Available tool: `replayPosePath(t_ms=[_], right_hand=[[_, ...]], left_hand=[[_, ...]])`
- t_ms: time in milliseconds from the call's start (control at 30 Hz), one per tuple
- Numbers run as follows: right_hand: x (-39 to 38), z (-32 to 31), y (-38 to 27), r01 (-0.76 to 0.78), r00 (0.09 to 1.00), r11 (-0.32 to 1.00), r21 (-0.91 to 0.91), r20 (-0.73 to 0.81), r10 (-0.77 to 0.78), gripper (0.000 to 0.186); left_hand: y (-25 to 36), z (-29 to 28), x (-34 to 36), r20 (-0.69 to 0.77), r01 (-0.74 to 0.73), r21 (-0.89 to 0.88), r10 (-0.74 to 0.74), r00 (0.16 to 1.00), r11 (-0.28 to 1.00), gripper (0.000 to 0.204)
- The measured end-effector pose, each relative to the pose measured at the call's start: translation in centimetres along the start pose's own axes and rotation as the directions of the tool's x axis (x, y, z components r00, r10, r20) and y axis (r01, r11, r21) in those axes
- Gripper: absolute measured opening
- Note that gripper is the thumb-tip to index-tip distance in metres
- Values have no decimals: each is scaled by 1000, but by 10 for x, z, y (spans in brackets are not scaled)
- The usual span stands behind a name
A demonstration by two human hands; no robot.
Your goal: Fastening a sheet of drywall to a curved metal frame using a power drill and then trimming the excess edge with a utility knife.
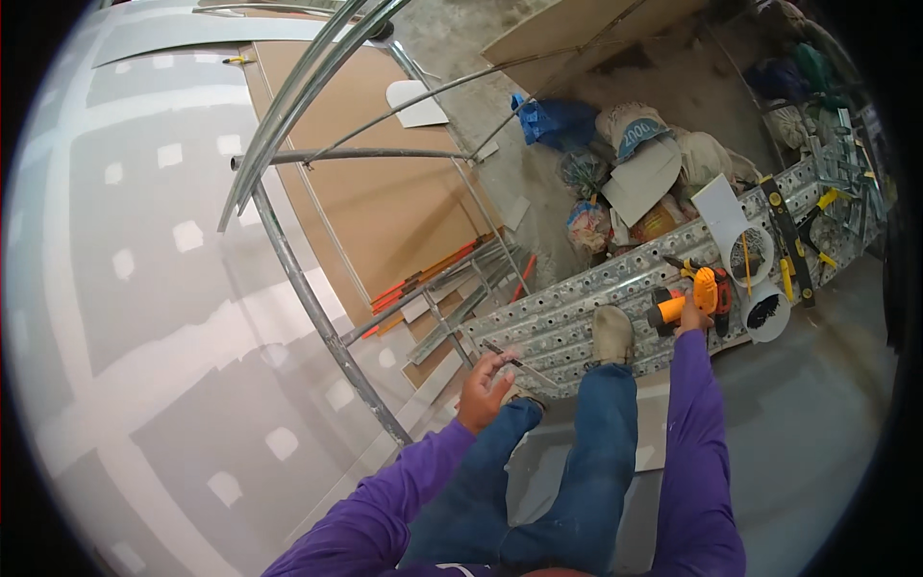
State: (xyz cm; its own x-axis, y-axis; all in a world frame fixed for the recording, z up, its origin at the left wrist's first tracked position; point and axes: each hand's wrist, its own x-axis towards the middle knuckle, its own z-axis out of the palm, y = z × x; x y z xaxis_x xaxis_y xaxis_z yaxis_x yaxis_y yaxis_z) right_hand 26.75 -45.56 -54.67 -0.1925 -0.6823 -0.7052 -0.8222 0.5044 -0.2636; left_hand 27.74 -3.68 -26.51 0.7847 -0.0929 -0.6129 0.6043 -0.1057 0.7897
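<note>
My right hand [692, 316] is wrapped round the grip of an orange power tool [707, 288], shaped like a drill, with a dark end pointing left. It is low over the perforated metal scaffold plank [577, 294], beside a red and black power tool [724, 310]. My left hand [485, 392] is in front of my left leg, thumb and fingertips drawn together. Something thin and dark shows at the fingertips, too small to name. My shoes [612, 335] rest on the plank.
Two round tubs [766, 313] with small dark pieces stand on the plank, near a spirit level [786, 236] and metal brackets [846, 173]. Scaffold tubes [308, 288] rise at left before a patched board wall [183, 250]. Below are sacks [707, 159] and brown boards [385, 202].
</note>
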Motion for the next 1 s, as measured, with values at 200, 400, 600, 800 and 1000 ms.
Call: replayPosePath(t_ms=[200,400,600,800,1000], right_hand=[[-128,-100,31,582,799,808,-93,252,-546,76],[-410,-213,-9,903,-250,89,420,683,-686,48],[-611,-295,-75,882,-423,-4,471,787,-449,36],[-778,-306,-119,556,-831,-274,785,514,-215,33],[-913,-347,-115,597,-800,-322,734,572,-179,35]], left_hand=[[71,32,-55,20,-61,-113,64,998,992,31],[228,22,-147,4,-135,-130,136,991,982,40],[355,-11,-246,-158,-287,-398,244,957,871,46],[434,-101,-413,-397,-632,248,672,625,734,57],[470,-210,-603,-673,-390,648,732,108,654,44]])
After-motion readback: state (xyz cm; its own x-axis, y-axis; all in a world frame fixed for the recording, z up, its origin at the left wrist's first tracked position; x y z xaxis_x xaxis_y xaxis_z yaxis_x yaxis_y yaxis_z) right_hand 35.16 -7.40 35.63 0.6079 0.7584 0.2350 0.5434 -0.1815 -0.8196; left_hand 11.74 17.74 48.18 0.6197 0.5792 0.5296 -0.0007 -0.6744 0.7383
